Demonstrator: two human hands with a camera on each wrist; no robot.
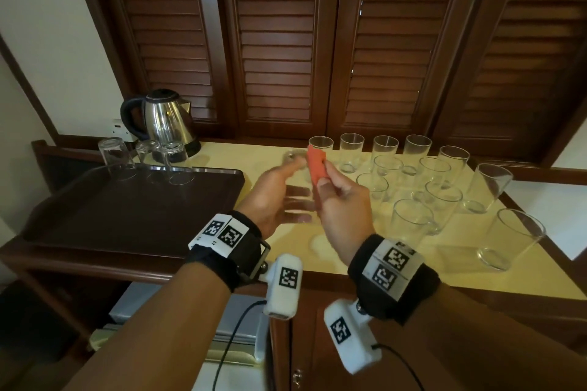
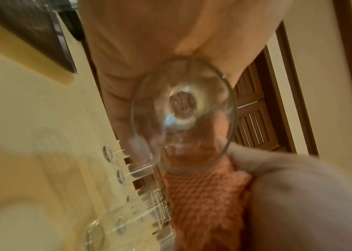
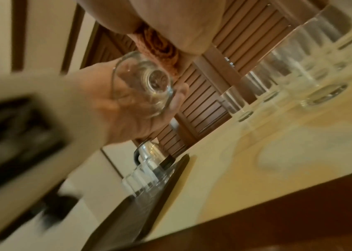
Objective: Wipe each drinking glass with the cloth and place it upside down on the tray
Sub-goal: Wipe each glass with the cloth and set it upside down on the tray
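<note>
Glass (image 2: pixel 183 110) in left hand (image 1: pixel 273 197), cloth (image 1: pixel 316 165) in right hand (image 1: pixel 344 203)

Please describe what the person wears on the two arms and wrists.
The arms are bare, with no sleeves. The left hand and the right hand each have a black wrist band carrying white tags with black square codes. Under each wrist hangs a small white camera box with the same kind of code and a thin black cable.

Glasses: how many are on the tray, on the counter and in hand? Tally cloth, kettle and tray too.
Upturned glasses on tray: 3
Upright glasses on counter: 12
Held glass in left hand: 1
Cloth: 1
Kettle: 1
Tray: 1
Total: 19
</note>
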